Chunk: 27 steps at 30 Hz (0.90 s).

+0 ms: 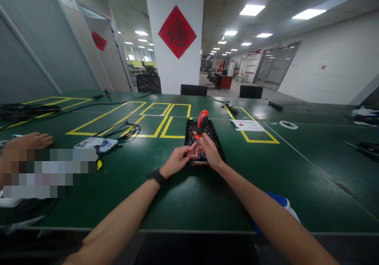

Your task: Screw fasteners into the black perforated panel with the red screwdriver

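A red-handled screwdriver [201,123] stands nearly upright, tip down, over the near end of a black tray [213,134] on the green table. My right hand [209,149] is closed around its lower handle and shaft. Beside it, my left hand [177,159], with a black watch on the wrist, pinches at the screwdriver's tip; what its fingers hold is too small to make out. Both hands rest at the tray's near edge and hide what lies there.
Another person's hand [29,141] lies on the table at far left, beside a phone [95,143] and black cables [124,130]. Yellow tape boxes [166,119] mark the table. A white paper [248,125], tape ring [288,124] and black tools sit to the right. Chairs line the far edge.
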Each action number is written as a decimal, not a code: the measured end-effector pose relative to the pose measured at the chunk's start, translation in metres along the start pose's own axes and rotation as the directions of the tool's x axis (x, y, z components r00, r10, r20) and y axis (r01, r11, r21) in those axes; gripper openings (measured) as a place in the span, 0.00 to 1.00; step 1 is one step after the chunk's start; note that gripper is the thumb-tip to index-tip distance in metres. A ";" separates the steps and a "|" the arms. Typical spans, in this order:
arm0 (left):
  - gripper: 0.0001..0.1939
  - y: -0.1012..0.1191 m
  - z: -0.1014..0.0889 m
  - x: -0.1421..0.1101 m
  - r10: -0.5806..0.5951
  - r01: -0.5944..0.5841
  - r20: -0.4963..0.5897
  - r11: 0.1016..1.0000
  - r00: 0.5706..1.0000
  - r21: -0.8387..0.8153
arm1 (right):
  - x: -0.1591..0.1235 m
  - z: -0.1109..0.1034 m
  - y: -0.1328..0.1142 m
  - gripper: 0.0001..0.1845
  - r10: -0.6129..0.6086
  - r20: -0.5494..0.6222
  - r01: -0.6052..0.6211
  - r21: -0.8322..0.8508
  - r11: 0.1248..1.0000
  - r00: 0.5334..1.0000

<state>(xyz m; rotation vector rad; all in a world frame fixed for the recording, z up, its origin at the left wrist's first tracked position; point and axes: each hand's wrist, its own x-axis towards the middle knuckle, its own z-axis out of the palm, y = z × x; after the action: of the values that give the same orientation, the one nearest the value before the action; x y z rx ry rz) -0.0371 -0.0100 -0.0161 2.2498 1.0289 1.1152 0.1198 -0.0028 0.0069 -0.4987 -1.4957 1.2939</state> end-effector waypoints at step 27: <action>0.11 0.002 0.000 -0.001 -0.011 0.013 -0.037 0.999 0.999 0.048 | 0.000 0.001 0.001 0.20 -0.029 -0.017 0.029 -0.015 0.999 0.999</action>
<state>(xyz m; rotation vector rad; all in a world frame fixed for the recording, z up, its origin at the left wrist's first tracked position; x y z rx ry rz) -0.0362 -0.0122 -0.0151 2.2652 1.0932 1.1420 0.1188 -0.0030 0.0058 -0.4949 -1.4947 1.2539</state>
